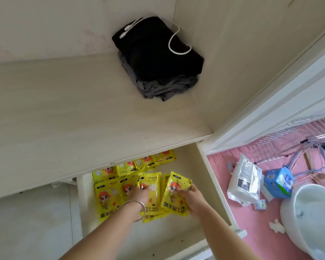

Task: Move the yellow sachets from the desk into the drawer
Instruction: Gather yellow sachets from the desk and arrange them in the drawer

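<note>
The pale drawer [206, 177] stands pulled out under the desk top [64, 113]. Several yellow sachets with a cartoon face lie in it, a back row [139, 164] partly hidden under the desk edge and a front row [105, 199]. My left hand [139, 196], a silver bangle on its wrist, presses flat on a sachet [153, 190] in the front row. My right hand [191, 199] pinches another sachet [174, 196], tilted up over the drawer's right part. No sachets show on the desk top.
A folded black and grey cloth pile [158, 61] with a white cord sits at the desk's back corner. Right of the drawer, on pink floor, lie a white packet [242, 181], a blue box [278, 181], a white round basin [311, 218] and wire hangers [308, 143].
</note>
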